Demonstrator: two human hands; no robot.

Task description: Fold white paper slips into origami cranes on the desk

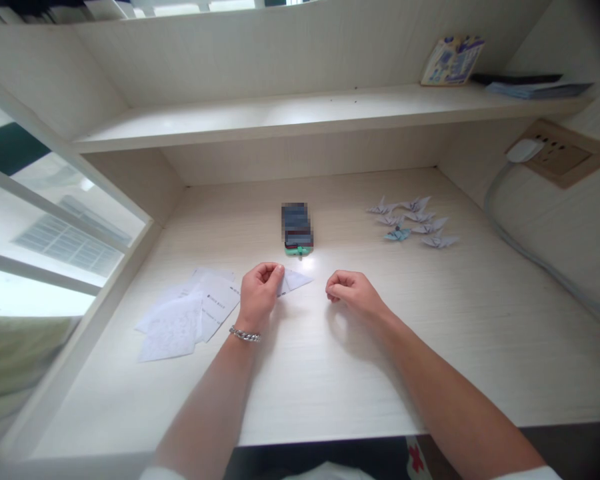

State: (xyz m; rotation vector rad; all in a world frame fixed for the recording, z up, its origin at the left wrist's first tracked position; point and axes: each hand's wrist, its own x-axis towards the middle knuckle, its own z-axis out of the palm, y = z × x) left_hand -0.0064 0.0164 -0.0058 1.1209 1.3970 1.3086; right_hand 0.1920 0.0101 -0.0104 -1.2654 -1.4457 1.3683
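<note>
Clamping the white folded-paper triangle (294,281) between fingers of the left hand (260,291) over the pale wooden bench (305,380), pointing its long axis toward the right hand (356,292), curled closed just beyond the tip.

The left hand (263,283) is pinching a folded white paper (295,281), whose pointed end is facing right. Just right of that tip, the right hand (350,290) is curling its fingers over the desk (480,320). Loose sheets (173,327) are overlapping at the left. Farther off, a dark pixelated object (297,223) is lying by a green item (299,251). White paper cranes (420,217) and a blue crane (397,234) are sitting far right.
</note>
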